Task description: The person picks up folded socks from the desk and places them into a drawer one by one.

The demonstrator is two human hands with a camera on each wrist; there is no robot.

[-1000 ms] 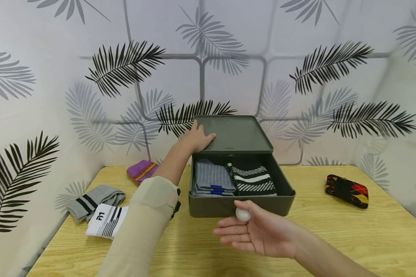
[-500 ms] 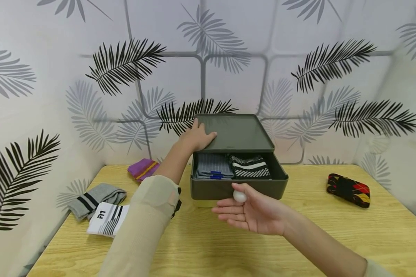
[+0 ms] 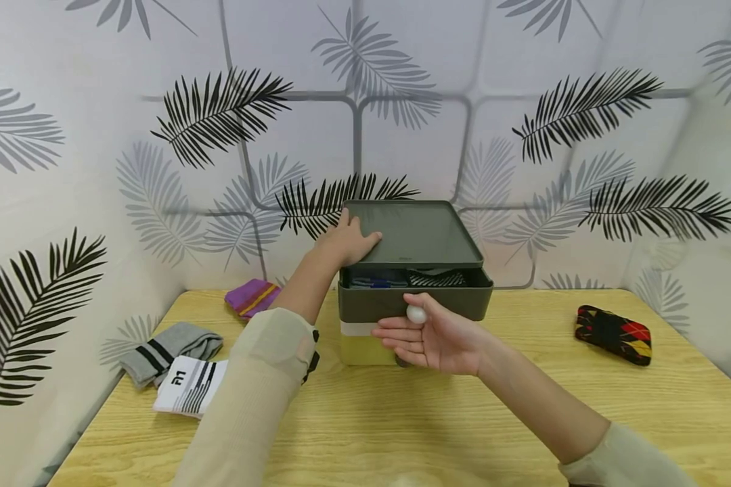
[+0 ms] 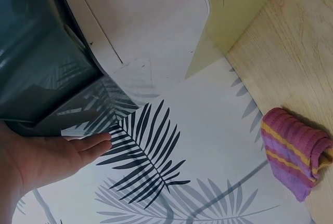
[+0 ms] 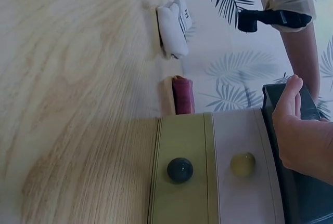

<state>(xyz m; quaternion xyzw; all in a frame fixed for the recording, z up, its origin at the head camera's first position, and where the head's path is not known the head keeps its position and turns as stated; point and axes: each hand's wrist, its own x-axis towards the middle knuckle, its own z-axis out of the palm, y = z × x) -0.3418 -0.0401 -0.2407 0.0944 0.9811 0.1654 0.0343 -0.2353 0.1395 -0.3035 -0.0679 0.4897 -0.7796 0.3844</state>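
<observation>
Wooden table [image 3: 524, 433]: bears the rest; drawer cabinet [image 3: 411, 230]: three tiers, at the table's far side; could plausibly slide or tip if the left hand [image 3: 344, 240] slackens while the drawer is worked; dark drawer [image 3: 371, 306]: top tier, partly out; could jam askew if force lands off-centre, or snag should the folded socks [image 3: 436, 279] inside ride up; front faces the person, its long axis level, left to right; left hand: on the cabinet top's left edge, thumb spread from straight fingers; right hand [image 3: 441, 338]: at the drawer front, fingers straight, close together, thumb above the white knob [image 3: 417, 314]; whether it pinches, cannot tell; white knob: points toward the person.
</observation>
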